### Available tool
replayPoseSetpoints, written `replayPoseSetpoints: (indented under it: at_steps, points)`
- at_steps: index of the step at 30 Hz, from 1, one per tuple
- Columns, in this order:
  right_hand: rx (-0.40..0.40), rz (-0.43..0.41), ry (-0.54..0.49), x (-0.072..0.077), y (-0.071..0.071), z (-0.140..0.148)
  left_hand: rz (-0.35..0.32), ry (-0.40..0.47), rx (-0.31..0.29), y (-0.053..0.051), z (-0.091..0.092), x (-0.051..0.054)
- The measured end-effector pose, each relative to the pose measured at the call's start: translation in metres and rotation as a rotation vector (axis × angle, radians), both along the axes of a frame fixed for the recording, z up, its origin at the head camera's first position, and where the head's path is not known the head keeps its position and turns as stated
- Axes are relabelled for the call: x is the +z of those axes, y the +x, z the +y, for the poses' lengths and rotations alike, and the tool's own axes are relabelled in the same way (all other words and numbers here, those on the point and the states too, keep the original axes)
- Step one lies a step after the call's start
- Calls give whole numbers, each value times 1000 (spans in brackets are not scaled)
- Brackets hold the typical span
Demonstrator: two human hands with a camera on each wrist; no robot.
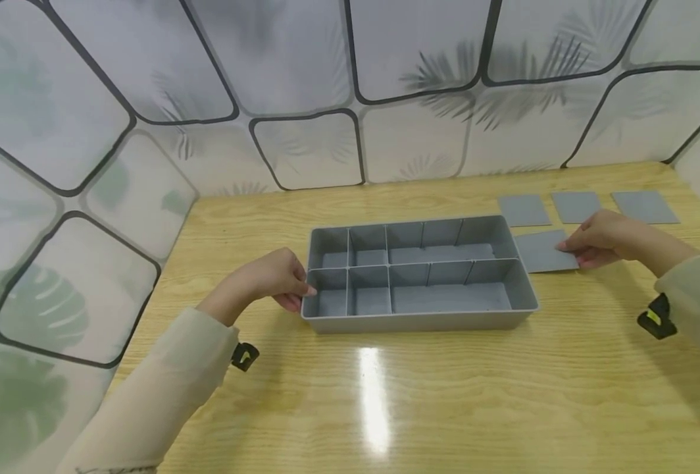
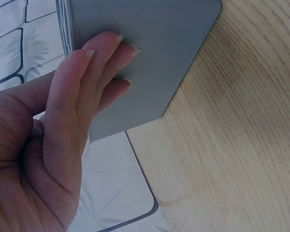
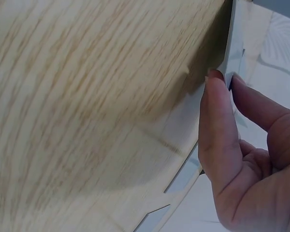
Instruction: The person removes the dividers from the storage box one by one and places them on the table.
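A grey divided box (image 1: 415, 321) stands on the wooden table, its two rows split into compartments by thin partitions. At its left end my left hand (image 1: 270, 282) pinches the end wall, the thumb over the rim. In the left wrist view the fingers (image 2: 106, 63) lie against the outer face of the box (image 2: 154, 53). Right of the box, my right hand (image 1: 607, 240) pinches a flat grey panel (image 1: 542, 251) by its right edge. The right wrist view shows this panel (image 3: 230, 43) edge-on between thumb and fingertips, raised off the table.
Three more grey panels lie in a row at the back right: a left one (image 1: 524, 210), a middle one (image 1: 576, 207) and a right one (image 1: 645, 207). A patterned wall covering (image 1: 308, 151) borders the table (image 1: 445, 395) at the back and left.
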State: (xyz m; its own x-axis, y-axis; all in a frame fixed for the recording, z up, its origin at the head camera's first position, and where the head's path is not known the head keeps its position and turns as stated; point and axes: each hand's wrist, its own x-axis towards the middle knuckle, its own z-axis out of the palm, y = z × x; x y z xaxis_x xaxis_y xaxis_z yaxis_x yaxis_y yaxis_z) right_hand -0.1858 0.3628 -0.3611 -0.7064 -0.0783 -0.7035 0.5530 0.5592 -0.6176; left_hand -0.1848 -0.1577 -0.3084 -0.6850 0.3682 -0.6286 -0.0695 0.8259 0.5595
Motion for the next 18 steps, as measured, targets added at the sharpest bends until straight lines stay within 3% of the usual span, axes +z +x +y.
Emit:
replayPoseSetpoints:
  at_steps: [18]
  points:
    - [26,-53,-11,-2,-3,0,-2,14,5,1,-3,-2]
